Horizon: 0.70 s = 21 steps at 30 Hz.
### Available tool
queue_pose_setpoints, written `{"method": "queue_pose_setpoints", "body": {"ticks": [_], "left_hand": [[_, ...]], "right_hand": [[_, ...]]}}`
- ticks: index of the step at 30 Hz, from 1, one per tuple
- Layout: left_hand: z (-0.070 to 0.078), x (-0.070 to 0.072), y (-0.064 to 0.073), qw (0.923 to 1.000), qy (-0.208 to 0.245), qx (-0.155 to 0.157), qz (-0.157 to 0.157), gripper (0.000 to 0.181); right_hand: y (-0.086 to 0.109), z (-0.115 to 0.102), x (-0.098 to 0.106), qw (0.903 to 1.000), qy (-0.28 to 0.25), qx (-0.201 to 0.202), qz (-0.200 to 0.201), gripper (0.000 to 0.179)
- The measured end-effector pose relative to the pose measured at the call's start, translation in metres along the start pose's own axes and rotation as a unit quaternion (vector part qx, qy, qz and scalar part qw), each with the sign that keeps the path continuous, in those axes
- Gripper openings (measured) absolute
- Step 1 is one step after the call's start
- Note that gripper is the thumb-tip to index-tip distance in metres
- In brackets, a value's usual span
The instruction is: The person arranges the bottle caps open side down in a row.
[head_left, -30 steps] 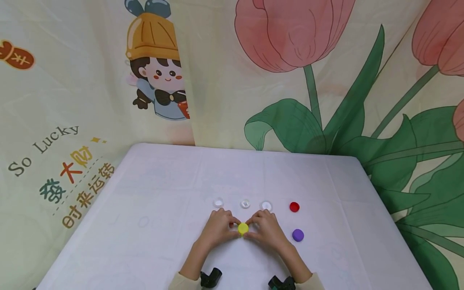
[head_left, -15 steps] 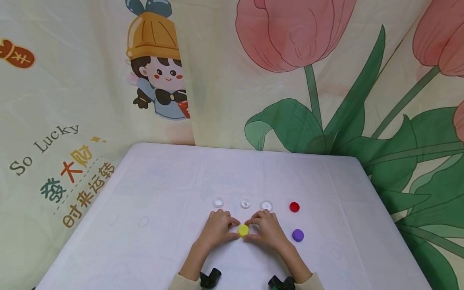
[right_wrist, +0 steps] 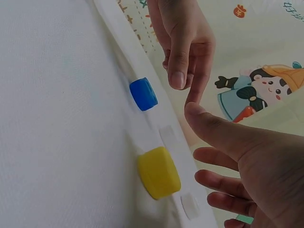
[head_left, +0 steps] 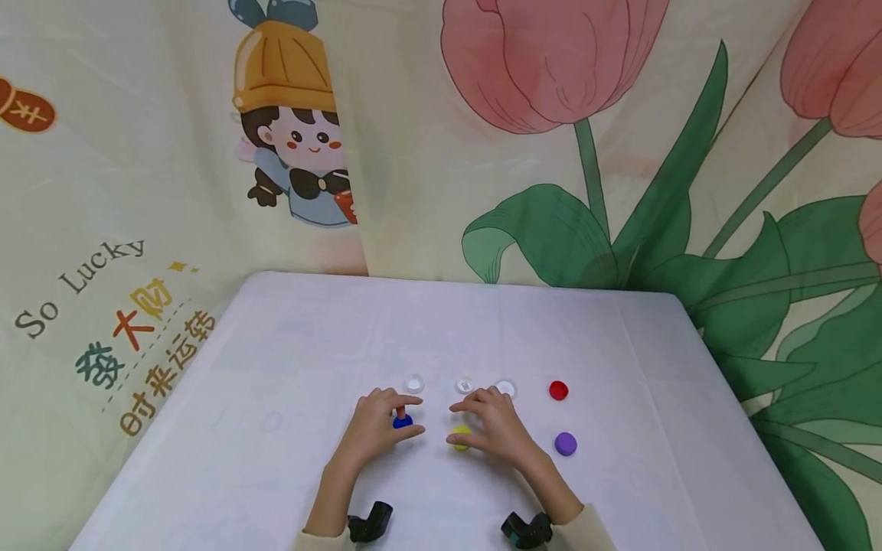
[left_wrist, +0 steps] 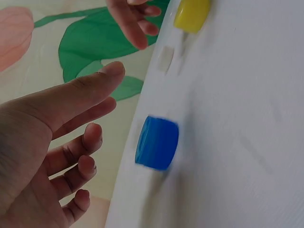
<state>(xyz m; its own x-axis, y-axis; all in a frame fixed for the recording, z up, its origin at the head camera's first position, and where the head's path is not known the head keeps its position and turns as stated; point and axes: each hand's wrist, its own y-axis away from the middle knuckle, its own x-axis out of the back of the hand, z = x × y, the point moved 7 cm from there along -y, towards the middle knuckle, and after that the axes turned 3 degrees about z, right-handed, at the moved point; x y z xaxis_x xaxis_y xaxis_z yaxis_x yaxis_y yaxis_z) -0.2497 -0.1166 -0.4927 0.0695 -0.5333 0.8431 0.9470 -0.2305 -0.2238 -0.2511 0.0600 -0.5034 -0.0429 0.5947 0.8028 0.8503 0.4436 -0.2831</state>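
Observation:
In the head view my left hand [head_left: 372, 422] is over the left side of the pieces, thumb and index finger spread apart. Partly showing between them is a short round blue cap-like piece [head_left: 403, 422]; in the left wrist view this blue piece [left_wrist: 159, 142] stands on the cloth apart from the fingers. My right hand [head_left: 496, 425] has thumb and index finger parted too, its thumb overlapping the round yellow piece [head_left: 463, 431] from above. The right wrist view shows the yellow piece [right_wrist: 159, 172] as a stubby cylinder on the table, with the fingers off to its right.
A white cloth covers the table [head_left: 276, 344]. Beyond the hands lie a clear round piece [head_left: 414, 384], a second clear piece [head_left: 465, 385] and a whitish disc [head_left: 506, 388]. On the right are a red disc [head_left: 559, 390] and a purple disc [head_left: 566, 444]. A printed curtain hangs behind.
Both hands' fingertips have come off the yellow piece, which stays in place. My left hand has moved left, bringing the blue piece into view; the right hand's fingers have parted and lifted.

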Motion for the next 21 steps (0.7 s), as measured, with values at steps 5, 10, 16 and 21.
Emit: {"method": "queue_pose_setpoints", "body": {"ticks": [5, 10, 16, 21], "left_hand": [[-0.016, 0.009, 0.003, 0.9997, 0.008, 0.022, 0.01, 0.042], [-0.03, 0.011, 0.008, 0.9988, 0.014, 0.046, 0.006, 0.043], [-0.041, 0.007, 0.011, 0.9984, 0.021, 0.051, -0.012, 0.041], [-0.046, 0.001, 0.012, 0.9973, 0.038, 0.055, -0.032, 0.037]], "right_hand": [[-0.009, -0.008, -0.008, 0.9999, 0.005, 0.009, 0.008, 0.047], [-0.018, -0.019, -0.019, 0.9996, 0.019, 0.015, 0.011, 0.044], [-0.026, -0.029, -0.034, 0.998, 0.059, 0.022, 0.009, 0.04], [-0.032, -0.033, -0.045, 0.9967, 0.079, 0.017, -0.006, 0.04]]}}
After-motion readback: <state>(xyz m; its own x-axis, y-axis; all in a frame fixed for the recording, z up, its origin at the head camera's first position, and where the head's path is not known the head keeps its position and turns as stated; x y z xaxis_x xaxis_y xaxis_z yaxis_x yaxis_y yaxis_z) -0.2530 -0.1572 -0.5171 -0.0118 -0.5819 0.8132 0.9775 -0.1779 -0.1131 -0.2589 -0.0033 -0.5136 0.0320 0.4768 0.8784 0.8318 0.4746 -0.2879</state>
